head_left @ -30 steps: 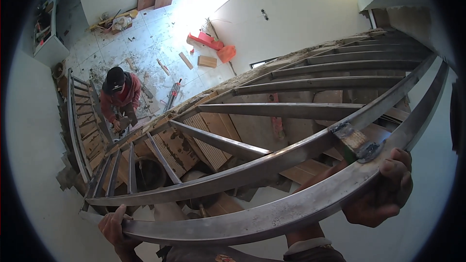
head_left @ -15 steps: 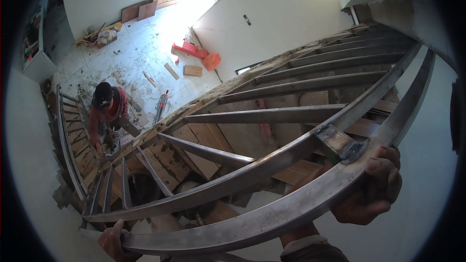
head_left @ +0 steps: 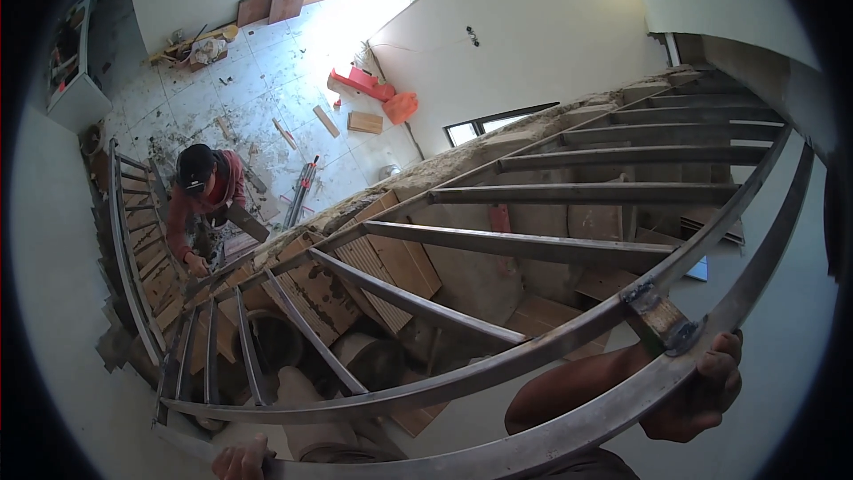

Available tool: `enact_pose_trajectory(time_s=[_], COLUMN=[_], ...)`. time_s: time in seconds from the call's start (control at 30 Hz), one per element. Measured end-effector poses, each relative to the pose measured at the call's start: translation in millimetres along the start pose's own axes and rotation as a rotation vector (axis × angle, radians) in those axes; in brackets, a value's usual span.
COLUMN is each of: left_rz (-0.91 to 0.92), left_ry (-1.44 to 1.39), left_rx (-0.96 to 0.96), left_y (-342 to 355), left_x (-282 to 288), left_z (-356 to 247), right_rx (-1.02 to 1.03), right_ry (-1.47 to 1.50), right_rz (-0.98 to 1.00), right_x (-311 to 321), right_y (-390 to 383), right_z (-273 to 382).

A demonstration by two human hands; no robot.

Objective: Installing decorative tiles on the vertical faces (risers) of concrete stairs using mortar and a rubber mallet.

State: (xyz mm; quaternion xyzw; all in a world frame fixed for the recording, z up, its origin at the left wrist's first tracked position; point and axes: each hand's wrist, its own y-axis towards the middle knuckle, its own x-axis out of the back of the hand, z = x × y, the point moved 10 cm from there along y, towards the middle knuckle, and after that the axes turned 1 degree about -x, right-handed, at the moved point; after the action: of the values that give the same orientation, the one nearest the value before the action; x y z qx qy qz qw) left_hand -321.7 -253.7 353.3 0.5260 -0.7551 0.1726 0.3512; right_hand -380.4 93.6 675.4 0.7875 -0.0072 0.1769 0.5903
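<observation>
A curved steel railing frame (head_left: pixel 569 250) with several crossbars slants across the view above a stairwell. A curved outer tube (head_left: pixel 569 434) is joined to it by a short welded block (head_left: pixel 662 320). My left hand (head_left: pixel 242 457) has its fingers curled over that tube at the lower edge, partly out of frame. My right hand (head_left: pixel 706 387) grips the same tube at the lower right, just beside the block, with its forearm passing under the frame. Below the crossbars lie wooden boards (head_left: pixel 315 298) and a dark bucket (head_left: pixel 267 342), partly hidden.
A co-worker (head_left: pixel 209 182) in red with a dark cap bends below left, holding a dark board (head_left: pixel 246 222), beside another railing section (head_left: pixel 129 249). The littered tiled floor (head_left: pixel 187 93) holds red items (head_left: pixel 400 107), metal bars (head_left: pixel 300 191) and wood. A wall (head_left: pixel 53 302) borders the left.
The view has shifted. My left hand and the outer tube now appear lower and further right, more cropped; more of my right forearm shows. The co-worker's hands and board have moved slightly.
</observation>
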Motion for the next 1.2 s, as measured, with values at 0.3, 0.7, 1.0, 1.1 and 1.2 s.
enact_pose_trajectory(time_s=[0.3, 0.7, 1.0, 1.1, 1.2], left_rz=[-0.002, 0.091, 0.072, 0.071, 0.066], left_ry=[-0.048, -0.081, -0.091, -0.116, -0.139], left_rx=[0.004, 0.142, 0.157, 0.134, 0.100], left_y=[8, -15, -10, -3, 4], left_x=[14, -6, -7, -8, -10], left_z=[-6, 21, 36, 37, 36], right_rx=[0.055, 0.226, 0.185, 0.173, 0.022], right_ry=[0.063, 0.141, 0.152, 0.164, 0.099], right_rz=[0.037, 0.254, 0.182, 0.197, 0.132], right_x=[26, 10, 26, 20, 31], right_y=[2, 24, 21, 20, 14], right_z=[-8, 1, -5, -4, -7])
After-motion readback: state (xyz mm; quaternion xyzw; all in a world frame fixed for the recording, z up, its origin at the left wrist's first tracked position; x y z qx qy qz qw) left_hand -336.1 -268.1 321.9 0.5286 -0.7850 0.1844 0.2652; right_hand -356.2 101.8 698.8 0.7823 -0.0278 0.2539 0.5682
